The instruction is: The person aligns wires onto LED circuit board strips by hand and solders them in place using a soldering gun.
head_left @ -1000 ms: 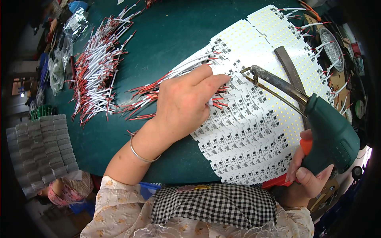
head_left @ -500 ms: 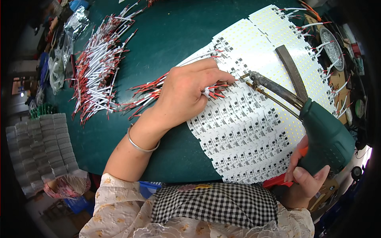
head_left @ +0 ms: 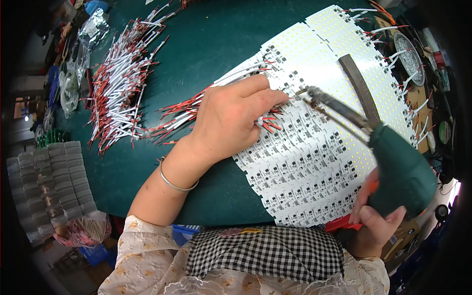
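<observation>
My left hand [head_left: 228,118] is closed on a bunch of short white-and-red wires [head_left: 269,123], its thumb and forefinger pinched above the white circuit boards [head_left: 305,162]. More of these wires trail out behind the hand toward the left. In my right hand [head_left: 376,223] is a dark green soldering gun [head_left: 403,169], gripped by its handle. The gun's metal tip points left and stands just beside my left fingertips, over the boards. Whether the tip touches a board, I cannot tell. Black components and yellow squares cover the boards in rows.
A dark flat bar [head_left: 361,88] lies across the boards. On the green table [head_left: 191,44], a large heap of white-and-red wires [head_left: 120,88] lies at left. Grey stacked blocks [head_left: 51,182] stand at far left. A round metal dish [head_left: 409,59] sits beyond the boards at right.
The soldering gun has shifted slightly left and is a little blurred. My left fingers have moved slightly, still closed on the wires.
</observation>
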`<move>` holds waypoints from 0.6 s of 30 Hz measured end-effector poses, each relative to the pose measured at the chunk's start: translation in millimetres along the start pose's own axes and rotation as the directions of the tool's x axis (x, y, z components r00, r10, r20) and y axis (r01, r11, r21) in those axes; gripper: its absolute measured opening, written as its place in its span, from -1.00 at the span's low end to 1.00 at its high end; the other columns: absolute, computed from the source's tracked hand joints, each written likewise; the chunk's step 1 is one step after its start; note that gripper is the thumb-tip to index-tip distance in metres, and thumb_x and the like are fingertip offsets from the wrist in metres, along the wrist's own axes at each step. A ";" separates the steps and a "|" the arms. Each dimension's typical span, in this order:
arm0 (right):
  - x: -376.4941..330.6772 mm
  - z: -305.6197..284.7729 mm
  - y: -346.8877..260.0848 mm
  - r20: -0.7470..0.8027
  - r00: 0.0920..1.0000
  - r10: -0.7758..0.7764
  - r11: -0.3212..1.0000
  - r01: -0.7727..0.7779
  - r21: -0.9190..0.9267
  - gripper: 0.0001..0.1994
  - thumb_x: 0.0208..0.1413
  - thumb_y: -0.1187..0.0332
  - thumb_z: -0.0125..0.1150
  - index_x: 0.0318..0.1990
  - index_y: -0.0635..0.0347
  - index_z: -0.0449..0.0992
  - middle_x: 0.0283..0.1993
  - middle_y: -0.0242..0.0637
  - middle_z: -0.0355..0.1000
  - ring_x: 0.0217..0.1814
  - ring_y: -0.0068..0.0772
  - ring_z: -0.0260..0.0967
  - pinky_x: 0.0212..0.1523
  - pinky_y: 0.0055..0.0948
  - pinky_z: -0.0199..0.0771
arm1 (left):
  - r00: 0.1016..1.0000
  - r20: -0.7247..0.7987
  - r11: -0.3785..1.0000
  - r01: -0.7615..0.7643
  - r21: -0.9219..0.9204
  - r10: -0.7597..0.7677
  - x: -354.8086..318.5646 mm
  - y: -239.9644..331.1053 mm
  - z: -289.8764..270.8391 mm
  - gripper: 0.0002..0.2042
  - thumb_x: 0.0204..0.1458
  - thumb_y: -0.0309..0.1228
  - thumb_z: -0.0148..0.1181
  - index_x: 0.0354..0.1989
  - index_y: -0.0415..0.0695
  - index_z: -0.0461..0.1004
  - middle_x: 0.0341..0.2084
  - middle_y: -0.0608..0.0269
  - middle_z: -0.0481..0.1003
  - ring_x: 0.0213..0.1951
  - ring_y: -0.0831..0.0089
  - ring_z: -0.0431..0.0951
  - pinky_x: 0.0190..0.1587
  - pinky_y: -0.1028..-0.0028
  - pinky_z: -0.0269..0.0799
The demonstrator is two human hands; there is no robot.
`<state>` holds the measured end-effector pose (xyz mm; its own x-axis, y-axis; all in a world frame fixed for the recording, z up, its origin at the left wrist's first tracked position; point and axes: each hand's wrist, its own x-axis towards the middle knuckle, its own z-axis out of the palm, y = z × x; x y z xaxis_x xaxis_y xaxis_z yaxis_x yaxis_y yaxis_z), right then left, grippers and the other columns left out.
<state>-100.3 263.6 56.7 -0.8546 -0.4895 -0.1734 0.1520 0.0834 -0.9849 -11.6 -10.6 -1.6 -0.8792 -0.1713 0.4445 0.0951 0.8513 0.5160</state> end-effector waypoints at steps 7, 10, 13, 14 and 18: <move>11.9 -11.6 -17.2 0.129 0.992 0.010 0.983 -0.033 0.181 -0.28 -0.21 0.48 0.34 0.11 0.67 0.11 -0.26 0.05 0.37 -0.65 -0.47 0.30 -0.66 -0.59 0.39 | 0.999 0.041 1.000 0.009 -0.012 -0.009 0.0 1.1 -3.0 -0.67 -0.29 -0.71 0.16 -0.28 -0.16 0.58 -0.57 0.25 0.43 -0.55 0.39 0.47 -0.56 0.48 0.34; 12.9 -14.9 -14.0 0.096 0.993 -0.068 0.980 0.049 0.190 -0.27 -0.19 0.46 0.34 0.09 0.74 0.08 -0.17 0.12 0.35 -0.66 -0.51 0.28 -0.73 -0.61 0.37 | 0.999 0.040 0.988 0.041 -0.149 -0.035 3.4 7.7 -9.1 -0.77 -0.14 -0.67 0.18 -0.27 -0.20 0.57 -0.54 0.21 0.45 -0.50 0.42 0.48 -0.47 0.51 0.38; 15.5 -18.7 -15.1 0.177 0.984 -0.002 0.989 -0.025 0.147 -0.26 -0.19 0.46 0.34 0.10 0.73 0.07 -0.07 0.20 0.30 -0.66 -0.51 0.29 -0.72 -0.60 0.39 | 0.994 -0.039 0.967 0.094 -0.235 -0.106 -1.8 -1.5 -7.3 -0.83 -0.02 -0.65 0.15 -0.23 -0.24 0.55 -0.50 0.20 0.48 -0.44 0.47 0.50 -0.36 0.54 0.39; 16.6 -14.4 -15.1 0.129 0.991 -0.044 0.992 0.028 0.125 -0.26 -0.18 0.39 0.33 0.09 0.71 0.07 -0.33 -0.03 0.29 -0.72 -0.55 0.25 -0.76 -0.61 0.35 | 0.994 -0.037 0.968 0.092 -0.231 -0.103 -1.8 -1.6 -8.9 -0.83 -0.02 -0.65 0.15 -0.23 -0.24 0.55 -0.50 0.20 0.48 -0.44 0.47 0.50 -0.36 0.54 0.39; 20.6 -12.9 -15.1 0.070 0.990 -0.123 0.987 0.115 0.112 -0.24 -0.16 0.31 0.33 0.08 0.70 0.06 -0.58 -0.27 0.28 -0.76 -0.59 0.21 -0.79 -0.63 0.32 | 0.958 -0.255 0.990 0.121 -0.072 -0.135 5.7 2.7 -18.6 -0.75 -0.10 -0.73 0.16 -0.21 -0.22 0.50 -0.43 0.11 0.53 -0.44 0.29 0.56 -0.38 0.46 0.45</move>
<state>-126.6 263.4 68.0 -0.8300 -0.5555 -0.0504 0.1077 -0.0710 -0.9916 -7.7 -18.4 16.0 -0.7359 -0.4054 0.5423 0.0218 0.7864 0.6174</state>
